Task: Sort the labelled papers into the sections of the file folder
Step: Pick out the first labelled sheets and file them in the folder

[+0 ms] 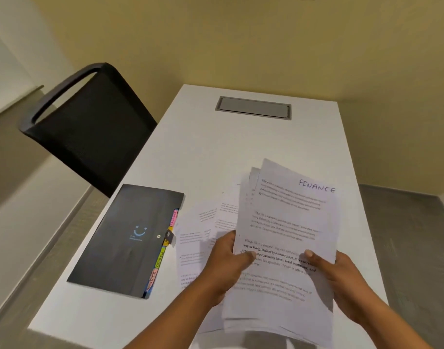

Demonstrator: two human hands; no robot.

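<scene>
The stack of papers (pixel 286 217), FINANCE on top, is lower right of centre; left hand (pixel 228 265) and right hand (pixel 342 275) each with grip clamped on a side edge; closed file folder (pixel 125 238) lies leftward on the desk (pixel 216 152), long axis slanting up-right; left hand nearer.

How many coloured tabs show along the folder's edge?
4: pink tab farthest, yellow tab by the clasp, green tab, orange tab nearest; a blue edge beneath may be another.

File folder (pixel 125 240) left on table (pixel 203 147), loose papers (pixel 198 238) right of it, chair (pixel 90 127) behind-left, hatch (pixel 253 107) far end.
</scene>
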